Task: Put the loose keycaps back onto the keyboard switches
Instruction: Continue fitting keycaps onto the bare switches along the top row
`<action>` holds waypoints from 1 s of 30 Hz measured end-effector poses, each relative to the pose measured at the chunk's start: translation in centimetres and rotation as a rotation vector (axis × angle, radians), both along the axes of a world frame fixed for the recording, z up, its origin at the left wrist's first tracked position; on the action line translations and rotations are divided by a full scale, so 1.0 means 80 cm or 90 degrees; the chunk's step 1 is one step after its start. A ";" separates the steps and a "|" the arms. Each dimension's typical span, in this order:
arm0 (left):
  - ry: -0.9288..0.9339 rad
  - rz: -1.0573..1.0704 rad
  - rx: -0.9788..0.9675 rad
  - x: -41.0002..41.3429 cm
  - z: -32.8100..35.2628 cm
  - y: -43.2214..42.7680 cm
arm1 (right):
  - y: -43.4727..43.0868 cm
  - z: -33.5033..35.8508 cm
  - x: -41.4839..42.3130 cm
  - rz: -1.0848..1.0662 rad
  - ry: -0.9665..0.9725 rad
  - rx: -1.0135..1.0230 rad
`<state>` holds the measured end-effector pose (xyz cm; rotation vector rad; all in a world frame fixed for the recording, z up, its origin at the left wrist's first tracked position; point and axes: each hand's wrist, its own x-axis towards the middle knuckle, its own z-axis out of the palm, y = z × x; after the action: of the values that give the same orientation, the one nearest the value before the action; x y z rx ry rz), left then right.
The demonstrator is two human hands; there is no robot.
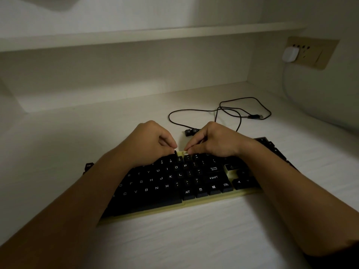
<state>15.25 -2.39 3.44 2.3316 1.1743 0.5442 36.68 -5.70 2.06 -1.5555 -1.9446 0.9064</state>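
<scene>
Keyboard (pixel 174 183) lies on the white tabletop (pixel 174 239). Both hands are at its far row, either side of 1 bare slot. Left hand (pixel 149 140), fingers curled, pinches a dark keycap (pixel 175 152) at the slot's edge. Right hand (pixel 215 140) has curled fingertips on a small pale piece; its grasp cannot be told. 2 loose keycaps (pixel 191 131) lie just beyond, beside the cable (pixel 240 121).

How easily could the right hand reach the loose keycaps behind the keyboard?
Probably easily: the keycaps lie on the desk right beside the right hand, with nothing between; only the cable runs close by.
</scene>
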 end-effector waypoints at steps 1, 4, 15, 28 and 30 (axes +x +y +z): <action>0.010 -0.003 -0.001 0.000 0.000 0.000 | 0.000 0.000 0.000 -0.001 0.001 -0.003; 0.015 -0.006 -0.016 -0.001 0.002 0.000 | 0.000 0.000 -0.001 -0.002 0.004 -0.009; -0.067 0.069 -0.058 -0.019 0.013 0.006 | 0.003 0.000 0.001 -0.004 -0.018 -0.003; -0.022 0.066 -0.101 -0.011 0.006 0.001 | 0.004 -0.001 0.002 -0.010 -0.041 0.004; -0.046 0.082 -0.085 -0.011 0.008 0.005 | 0.004 0.000 0.005 -0.009 -0.049 0.009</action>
<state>14.34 -2.02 4.04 2.1174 1.2932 0.5719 37.10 -5.35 2.09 -1.6151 -1.9858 0.8367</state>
